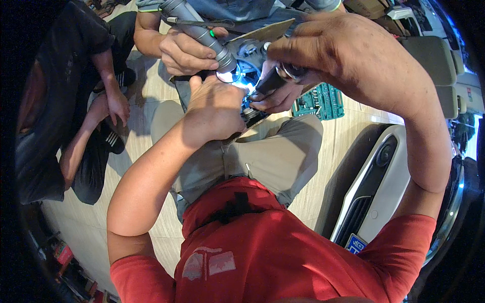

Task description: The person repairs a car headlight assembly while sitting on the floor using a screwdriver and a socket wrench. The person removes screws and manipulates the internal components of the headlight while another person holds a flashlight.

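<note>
A blue-lit mechanical part (248, 70), with round pieces and a dark body, sits above my lap; its kind is unclear. My left hand (217, 103) lies against its near left side, fingers curled down and mostly hidden. Over its right side arches my right hand (316, 48), slightly blurred, with bent fingers around something I cannot make out. A shiny round metal piece (293, 73) shows beneath that palm. Opposite me, another person's hand (189, 50) aims a grey flashlight (204, 35) at the part. A second hand (280, 98) of that person grips it from below, beside a dark flat piece (268, 83).
A teal tool case (323, 101) with several bits lies open on the floor beyond my right knee. At the right rests a white car bumper (381, 187). Another person in dark clothes (60, 101) crouches at the left. A brown sheet (265, 31) stands behind the part.
</note>
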A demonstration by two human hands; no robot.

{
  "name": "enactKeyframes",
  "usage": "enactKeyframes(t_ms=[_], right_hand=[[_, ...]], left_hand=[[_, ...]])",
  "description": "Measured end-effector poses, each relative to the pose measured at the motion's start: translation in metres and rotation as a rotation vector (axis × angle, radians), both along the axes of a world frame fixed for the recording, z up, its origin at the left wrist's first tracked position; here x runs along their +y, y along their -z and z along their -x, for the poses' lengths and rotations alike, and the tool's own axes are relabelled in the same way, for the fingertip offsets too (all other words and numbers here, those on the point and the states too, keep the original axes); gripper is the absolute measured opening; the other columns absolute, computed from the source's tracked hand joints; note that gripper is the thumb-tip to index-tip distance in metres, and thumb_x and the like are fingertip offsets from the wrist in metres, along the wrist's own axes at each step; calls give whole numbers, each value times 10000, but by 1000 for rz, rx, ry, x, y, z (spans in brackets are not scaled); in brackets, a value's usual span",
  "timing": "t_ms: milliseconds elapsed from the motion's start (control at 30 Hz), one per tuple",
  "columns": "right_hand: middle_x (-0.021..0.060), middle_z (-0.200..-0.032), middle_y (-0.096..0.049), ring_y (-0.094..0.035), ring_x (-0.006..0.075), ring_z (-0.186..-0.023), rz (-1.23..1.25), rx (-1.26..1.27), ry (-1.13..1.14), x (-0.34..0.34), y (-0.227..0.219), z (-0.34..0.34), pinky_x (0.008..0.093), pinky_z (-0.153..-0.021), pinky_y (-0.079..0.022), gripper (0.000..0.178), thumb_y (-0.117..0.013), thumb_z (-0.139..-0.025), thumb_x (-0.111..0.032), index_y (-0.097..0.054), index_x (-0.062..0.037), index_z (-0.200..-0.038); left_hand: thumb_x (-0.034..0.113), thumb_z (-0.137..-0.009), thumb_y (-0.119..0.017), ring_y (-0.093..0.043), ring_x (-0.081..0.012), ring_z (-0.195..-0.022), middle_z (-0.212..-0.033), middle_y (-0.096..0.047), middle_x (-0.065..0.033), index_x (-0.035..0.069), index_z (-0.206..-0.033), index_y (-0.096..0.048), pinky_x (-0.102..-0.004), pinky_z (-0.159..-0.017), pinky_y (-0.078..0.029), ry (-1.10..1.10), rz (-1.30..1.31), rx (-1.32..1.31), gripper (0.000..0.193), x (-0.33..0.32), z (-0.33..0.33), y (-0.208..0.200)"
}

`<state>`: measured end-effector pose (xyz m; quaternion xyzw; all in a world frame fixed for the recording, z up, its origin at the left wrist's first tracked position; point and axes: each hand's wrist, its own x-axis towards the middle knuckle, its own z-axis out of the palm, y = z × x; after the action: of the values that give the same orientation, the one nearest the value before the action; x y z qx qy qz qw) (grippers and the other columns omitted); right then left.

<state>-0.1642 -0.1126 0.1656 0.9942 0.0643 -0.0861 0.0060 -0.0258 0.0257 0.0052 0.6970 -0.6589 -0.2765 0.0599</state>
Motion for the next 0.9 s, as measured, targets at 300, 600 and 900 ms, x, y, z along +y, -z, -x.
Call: enactKeyframes(t_ms=[300, 600, 900], right_hand=[[180, -964, -695, -683, 372, -887, -183, -48, 231, 9, 13, 15, 415, -765, -536, 462, -742, -817, -177, -613, -8, -1226], [210, -846, -675, -696, 260, -747, -346, -112, 452, 23, 21, 25, 337, -672, -534, 439, -708, -915, -228, -589, 45, -1237], [202, -758, -693, -683, 393, -809, -333, -186, 599, 37, 26, 22, 474, -964, -368, 287, -689, -900, -237, -669, 10, -1045]], left_hand=[[344, -625, -864, -591, -324, -1061, -1016, -685, -146, 86, -1015, -711, -476, -866, -369, 4, 88, -12, 492, 5, -1, -1], [362, -649, -859, -577, -315, -1085, -1038, -678, -143, 90, -1030, -708, -468, -876, -370, 13, 9, -23, 492, 3, 0, -9], [391, -657, -855, -566, -295, -1108, -1070, -671, -125, 122, -1062, -706, -448, -879, -367, 11, 43, -42, 508, 6, 0, -3]])
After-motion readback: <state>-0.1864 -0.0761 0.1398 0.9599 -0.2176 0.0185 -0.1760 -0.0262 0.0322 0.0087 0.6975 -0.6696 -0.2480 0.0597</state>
